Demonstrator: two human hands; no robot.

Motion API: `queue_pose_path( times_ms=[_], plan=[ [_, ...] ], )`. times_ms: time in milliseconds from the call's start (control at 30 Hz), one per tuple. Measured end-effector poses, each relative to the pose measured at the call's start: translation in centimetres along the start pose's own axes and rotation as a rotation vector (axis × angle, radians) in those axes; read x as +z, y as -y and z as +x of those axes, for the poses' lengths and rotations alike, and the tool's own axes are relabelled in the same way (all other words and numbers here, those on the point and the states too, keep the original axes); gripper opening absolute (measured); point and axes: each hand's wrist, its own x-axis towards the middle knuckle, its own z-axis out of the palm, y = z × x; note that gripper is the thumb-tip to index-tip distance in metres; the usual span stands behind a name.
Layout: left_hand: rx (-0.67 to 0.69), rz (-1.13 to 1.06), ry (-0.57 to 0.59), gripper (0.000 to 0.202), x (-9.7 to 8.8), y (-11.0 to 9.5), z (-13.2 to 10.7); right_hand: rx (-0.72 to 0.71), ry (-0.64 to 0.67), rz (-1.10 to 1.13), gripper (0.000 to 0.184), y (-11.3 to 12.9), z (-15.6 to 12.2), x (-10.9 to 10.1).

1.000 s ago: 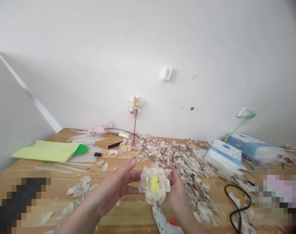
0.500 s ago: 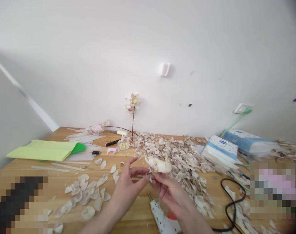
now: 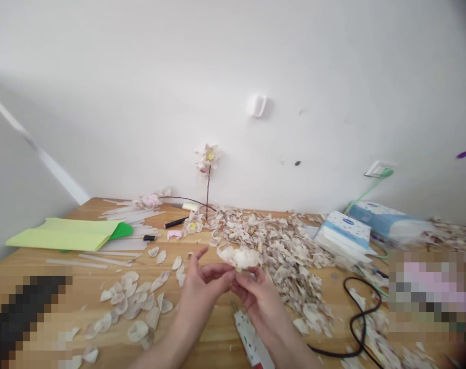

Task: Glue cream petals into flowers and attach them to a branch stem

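Observation:
A pale flower (image 3: 241, 257) built of dry, papery petals is held up at the middle of the table, its petals upward. My left hand (image 3: 205, 285) pinches at the flower's base with thumb and forefinger. My right hand (image 3: 257, 290) is closed on the same base from the other side, and the two thumbs meet there. Fingers hide the point where the flower is gripped. Beneath my right wrist lies a white, speckled glue gun (image 3: 250, 335), its metal nozzle pointing away from me. Loose petals (image 3: 129, 297) are scattered left of my left hand.
A large heap of dry petals (image 3: 279, 241) spreads behind and right of my hands. A finished flower on a stem (image 3: 209, 156) stands by the wall. Yellow paper (image 3: 64, 234) lies over white sticks at left; a black cable (image 3: 361, 323) and tissue packs (image 3: 346, 233) are at right.
The flower has tipped more upright and shifted slightly left. My hands have drawn together, so both sets of fingertips now meet at its base.

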Motion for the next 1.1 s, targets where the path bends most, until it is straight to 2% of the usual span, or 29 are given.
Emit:
queue_pose_path(
  times_ms=[100,167,367,467,567,700,767,933,1100],
  plan=[
    [-0.047,-0.064,-0.054,0.059,0.0,0.5,0.4,0.129,0.024,0.091,0.027,0.4,0.3,-0.2],
    [-0.008,-0.057,-0.101,0.051,-0.1,0.8,0.7,0.207,0.037,0.106,0.026,0.7,0.5,-0.4],
    [0.409,0.197,-0.157,0.033,-0.7,-0.1,0.5,0.305,0.037,0.173,0.031,1.2,0.4,-0.3],
    [0.594,0.36,-0.132,0.04,-1.2,-1.3,0.2,0.349,0.046,0.19,0.031,1.2,0.2,-0.2],
    [0.723,0.495,-0.033,0.049,-1.9,-2.5,0.2,0.389,0.059,0.183,0.03,1.1,-0.1,-0.1],
    [0.699,0.575,0.195,0.055,-2.9,-3.5,0.6,0.43,0.072,0.162,0.021,1.1,-0.5,-0.1],
    [0.659,0.583,0.253,0.055,-3.1,-3.6,0.8,0.45,0.076,0.143,0.016,1.1,-0.6,-0.2],
    [0.54,0.561,0.259,0.046,-3.0,-3.2,0.8,0.473,0.083,0.105,0.021,1.1,-0.8,-0.1],
    [0.531,0.556,0.256,0.045,-2.8,-3.1,0.8,0.479,0.084,0.087,0.02,1.2,-0.9,0.1]
  ],
)
